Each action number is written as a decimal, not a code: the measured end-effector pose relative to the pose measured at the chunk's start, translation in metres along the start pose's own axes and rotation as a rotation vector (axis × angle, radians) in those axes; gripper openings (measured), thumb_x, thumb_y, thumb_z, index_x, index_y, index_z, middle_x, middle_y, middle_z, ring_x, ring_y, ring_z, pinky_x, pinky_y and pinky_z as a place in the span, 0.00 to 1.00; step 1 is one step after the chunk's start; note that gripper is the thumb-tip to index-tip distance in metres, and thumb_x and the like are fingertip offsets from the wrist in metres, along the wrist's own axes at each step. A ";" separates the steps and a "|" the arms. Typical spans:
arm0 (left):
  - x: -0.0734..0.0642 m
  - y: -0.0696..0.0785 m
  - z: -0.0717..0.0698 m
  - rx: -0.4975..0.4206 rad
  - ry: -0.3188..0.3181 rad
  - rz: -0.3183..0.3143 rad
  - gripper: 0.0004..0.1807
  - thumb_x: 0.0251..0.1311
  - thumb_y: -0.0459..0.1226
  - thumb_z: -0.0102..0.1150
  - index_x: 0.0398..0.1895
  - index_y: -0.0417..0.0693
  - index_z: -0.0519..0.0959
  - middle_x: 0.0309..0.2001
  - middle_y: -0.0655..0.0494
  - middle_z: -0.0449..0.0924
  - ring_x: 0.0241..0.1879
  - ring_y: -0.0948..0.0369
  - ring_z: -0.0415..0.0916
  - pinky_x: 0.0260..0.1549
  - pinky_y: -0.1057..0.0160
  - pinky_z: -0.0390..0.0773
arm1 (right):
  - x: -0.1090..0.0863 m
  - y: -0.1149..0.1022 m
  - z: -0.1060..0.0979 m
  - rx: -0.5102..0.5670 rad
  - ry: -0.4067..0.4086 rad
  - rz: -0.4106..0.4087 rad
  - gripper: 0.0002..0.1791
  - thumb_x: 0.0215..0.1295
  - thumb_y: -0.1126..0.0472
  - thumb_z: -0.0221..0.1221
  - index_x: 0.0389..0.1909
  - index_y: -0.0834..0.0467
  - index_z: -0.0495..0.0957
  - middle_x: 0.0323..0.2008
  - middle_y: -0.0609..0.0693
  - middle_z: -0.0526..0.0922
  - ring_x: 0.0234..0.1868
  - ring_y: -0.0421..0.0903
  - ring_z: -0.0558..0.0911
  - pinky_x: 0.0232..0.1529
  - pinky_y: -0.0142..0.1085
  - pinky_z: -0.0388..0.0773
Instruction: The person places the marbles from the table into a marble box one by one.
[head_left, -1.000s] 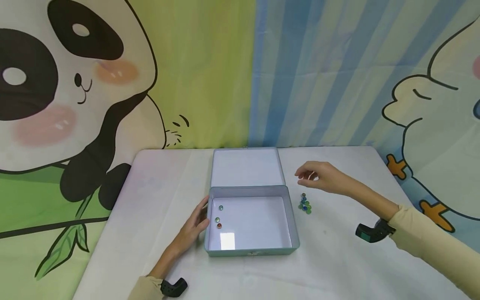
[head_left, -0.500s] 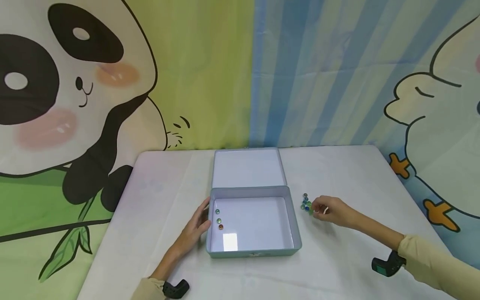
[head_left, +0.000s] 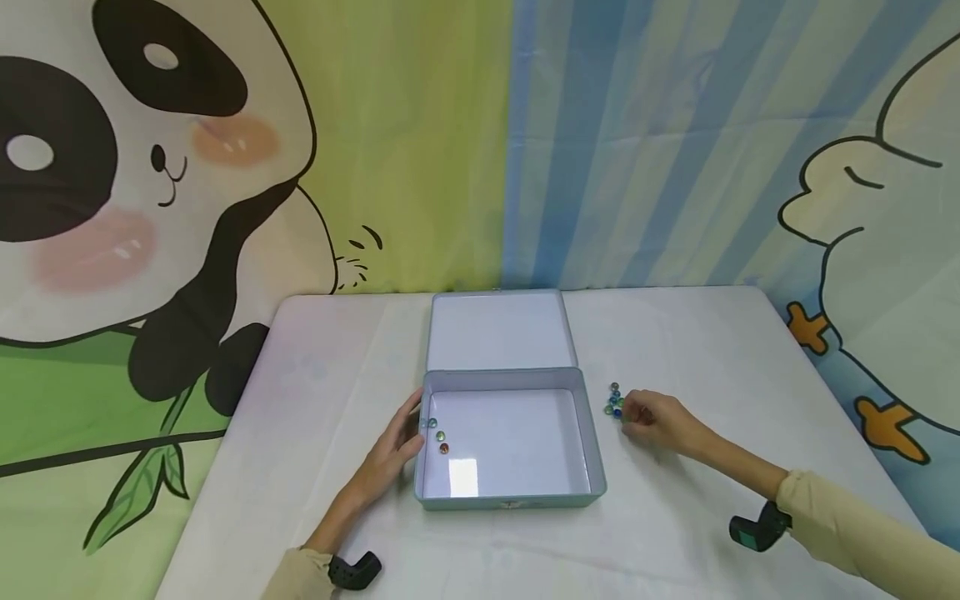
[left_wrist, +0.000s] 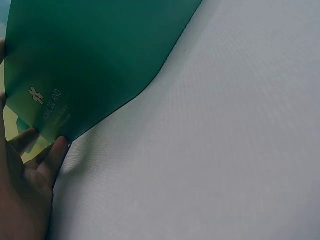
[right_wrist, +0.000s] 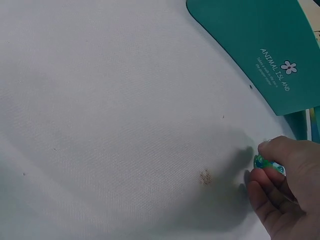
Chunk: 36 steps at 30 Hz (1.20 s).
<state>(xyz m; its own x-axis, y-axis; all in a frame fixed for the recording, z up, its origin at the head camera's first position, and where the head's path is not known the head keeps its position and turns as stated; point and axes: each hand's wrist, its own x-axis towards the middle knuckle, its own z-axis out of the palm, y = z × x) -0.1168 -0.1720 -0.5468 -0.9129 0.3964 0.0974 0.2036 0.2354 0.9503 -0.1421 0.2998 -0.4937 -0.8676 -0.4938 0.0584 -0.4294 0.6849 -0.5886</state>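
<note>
A light fingertip pinch seemed best for parting one from the marbles [head_left: 614, 401] right of the frame's centre, where the right hand [head_left: 660, 421] curled, its grip unclear, while, well apart, the left hand [head_left: 386, 457] rested extended fingers against the box [head_left: 540, 502].

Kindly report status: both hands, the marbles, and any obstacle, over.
Left hand against side of tin. Right hand at marble cluster, grip unclear. Three marbles inside tin; lid open, no obstruction visible.

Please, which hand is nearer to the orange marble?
Left. The left hand is at the left side of the box, near the orange marble; the right hand is beyond the opposite side, at the marble cluster.
</note>
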 end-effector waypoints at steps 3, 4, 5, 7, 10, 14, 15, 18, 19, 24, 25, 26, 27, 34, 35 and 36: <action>0.001 0.000 0.000 -0.001 0.000 0.004 0.37 0.70 0.37 0.43 0.78 0.66 0.44 0.77 0.44 0.47 0.71 0.39 0.59 0.63 0.64 0.66 | 0.002 0.001 0.002 -0.013 0.012 0.002 0.10 0.51 0.73 0.67 0.33 0.61 0.78 0.26 0.45 0.77 0.28 0.30 0.70 0.28 0.26 0.73; 0.001 -0.001 0.000 -0.001 -0.001 0.006 0.37 0.70 0.37 0.43 0.78 0.66 0.44 0.77 0.44 0.47 0.71 0.39 0.58 0.63 0.65 0.65 | 0.003 0.002 0.002 -0.020 0.010 0.004 0.10 0.52 0.73 0.67 0.33 0.60 0.78 0.26 0.44 0.77 0.28 0.30 0.69 0.28 0.26 0.73; 0.001 -0.001 0.000 0.000 -0.003 0.010 0.37 0.70 0.37 0.43 0.78 0.65 0.44 0.77 0.43 0.47 0.71 0.39 0.58 0.63 0.65 0.65 | 0.003 0.002 0.002 -0.024 0.006 0.007 0.10 0.52 0.73 0.66 0.33 0.61 0.78 0.26 0.44 0.76 0.27 0.30 0.69 0.28 0.26 0.73; 0.001 -0.001 -0.001 -0.004 -0.004 0.008 0.37 0.70 0.37 0.43 0.78 0.66 0.43 0.77 0.44 0.47 0.71 0.39 0.58 0.63 0.67 0.65 | 0.004 0.002 0.003 -0.029 -0.001 0.017 0.09 0.52 0.73 0.66 0.33 0.61 0.79 0.26 0.44 0.76 0.27 0.30 0.69 0.28 0.26 0.72; 0.000 0.000 -0.001 -0.011 -0.001 0.000 0.37 0.70 0.38 0.44 0.77 0.67 0.43 0.77 0.45 0.48 0.72 0.40 0.57 0.63 0.67 0.65 | 0.004 0.002 0.003 -0.029 -0.012 0.036 0.08 0.53 0.72 0.66 0.34 0.61 0.79 0.26 0.44 0.77 0.27 0.31 0.69 0.28 0.26 0.72; 0.000 0.001 -0.001 -0.021 -0.005 0.004 0.37 0.70 0.38 0.44 0.77 0.67 0.43 0.77 0.45 0.48 0.72 0.40 0.56 0.64 0.67 0.64 | 0.004 0.002 0.003 -0.029 -0.016 0.054 0.08 0.53 0.72 0.66 0.34 0.61 0.79 0.26 0.45 0.77 0.28 0.32 0.70 0.29 0.26 0.73; 0.001 0.001 -0.001 -0.023 -0.007 0.006 0.37 0.70 0.38 0.44 0.78 0.67 0.43 0.77 0.44 0.47 0.72 0.39 0.56 0.64 0.67 0.64 | 0.004 0.002 0.003 -0.030 -0.017 0.058 0.08 0.54 0.72 0.66 0.34 0.61 0.79 0.26 0.45 0.78 0.28 0.32 0.70 0.29 0.26 0.73; 0.001 0.000 -0.001 -0.025 -0.015 0.014 0.37 0.71 0.38 0.43 0.78 0.66 0.43 0.77 0.43 0.46 0.72 0.39 0.55 0.63 0.66 0.65 | 0.004 0.002 0.003 -0.033 -0.018 0.065 0.08 0.54 0.72 0.66 0.34 0.60 0.79 0.27 0.45 0.78 0.28 0.32 0.70 0.29 0.26 0.73; 0.001 -0.001 -0.001 -0.023 -0.017 0.016 0.37 0.71 0.38 0.43 0.78 0.66 0.43 0.77 0.43 0.46 0.72 0.38 0.55 0.63 0.65 0.65 | 0.004 0.002 0.003 -0.033 -0.019 0.066 0.08 0.54 0.72 0.66 0.34 0.60 0.79 0.27 0.45 0.78 0.28 0.32 0.70 0.29 0.26 0.73; 0.000 -0.001 -0.001 -0.008 -0.006 0.014 0.37 0.70 0.38 0.43 0.78 0.66 0.43 0.77 0.44 0.47 0.72 0.38 0.56 0.63 0.64 0.66 | 0.005 0.002 0.002 -0.040 -0.024 0.050 0.08 0.54 0.72 0.65 0.34 0.61 0.80 0.27 0.45 0.78 0.28 0.32 0.71 0.30 0.26 0.74; 0.000 -0.001 -0.001 -0.005 -0.005 0.016 0.37 0.70 0.38 0.43 0.78 0.66 0.43 0.77 0.44 0.47 0.71 0.38 0.56 0.63 0.63 0.66 | 0.005 0.002 0.002 -0.039 -0.025 0.045 0.08 0.53 0.72 0.65 0.34 0.61 0.80 0.27 0.46 0.79 0.28 0.33 0.71 0.30 0.26 0.74; 0.000 -0.001 0.000 -0.003 -0.002 0.014 0.37 0.70 0.38 0.44 0.78 0.66 0.43 0.77 0.44 0.47 0.72 0.39 0.57 0.63 0.63 0.66 | 0.004 0.002 0.001 -0.037 -0.026 0.041 0.08 0.54 0.72 0.65 0.34 0.61 0.80 0.27 0.46 0.79 0.28 0.33 0.72 0.30 0.26 0.74; 0.001 -0.001 0.000 0.000 -0.001 0.011 0.37 0.70 0.38 0.44 0.78 0.66 0.43 0.77 0.45 0.47 0.72 0.39 0.57 0.64 0.63 0.66 | 0.004 0.002 0.000 -0.038 -0.025 0.038 0.08 0.54 0.72 0.65 0.34 0.61 0.80 0.27 0.46 0.79 0.28 0.33 0.72 0.30 0.26 0.75; 0.001 0.001 -0.001 -0.003 -0.009 0.016 0.37 0.70 0.38 0.43 0.78 0.66 0.43 0.77 0.44 0.47 0.72 0.40 0.57 0.64 0.64 0.65 | 0.006 -0.005 -0.011 -0.043 -0.025 0.060 0.08 0.54 0.73 0.64 0.35 0.61 0.80 0.27 0.46 0.79 0.29 0.32 0.72 0.30 0.26 0.75; 0.001 0.001 -0.001 -0.005 -0.012 0.020 0.37 0.70 0.38 0.43 0.78 0.66 0.42 0.77 0.43 0.47 0.72 0.39 0.57 0.64 0.64 0.66 | 0.007 -0.006 -0.014 -0.039 -0.023 0.066 0.07 0.55 0.73 0.64 0.35 0.62 0.80 0.27 0.45 0.79 0.29 0.32 0.72 0.30 0.26 0.74; 0.001 0.001 -0.001 -0.008 -0.015 0.024 0.37 0.70 0.38 0.43 0.78 0.65 0.42 0.77 0.42 0.46 0.72 0.39 0.57 0.64 0.64 0.66 | 0.008 -0.008 -0.016 -0.033 -0.020 0.072 0.07 0.55 0.73 0.64 0.35 0.62 0.80 0.27 0.45 0.79 0.29 0.33 0.72 0.30 0.26 0.74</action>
<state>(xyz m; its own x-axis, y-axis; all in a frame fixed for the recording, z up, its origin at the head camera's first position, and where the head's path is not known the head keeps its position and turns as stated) -0.1174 -0.1724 -0.5451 -0.9023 0.4153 0.1155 0.2224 0.2190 0.9501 -0.1499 0.2991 -0.4756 -0.8917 -0.4526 0.0004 -0.3741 0.7365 -0.5636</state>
